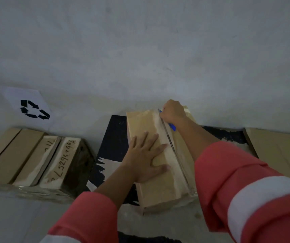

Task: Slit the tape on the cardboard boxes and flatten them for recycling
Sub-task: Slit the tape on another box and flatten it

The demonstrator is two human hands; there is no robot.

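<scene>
Slitting the box's top seam.
The left hand point(145, 157) is pressing flat on the box point(158, 155) on the floor; the right hand point(173, 111) is gripping a blue knife point(172, 126) at the far end, probably needing a steady pull nearer.

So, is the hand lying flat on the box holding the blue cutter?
No, the left hand presses flat on the box; the right hand grips the blue cutter.
</scene>
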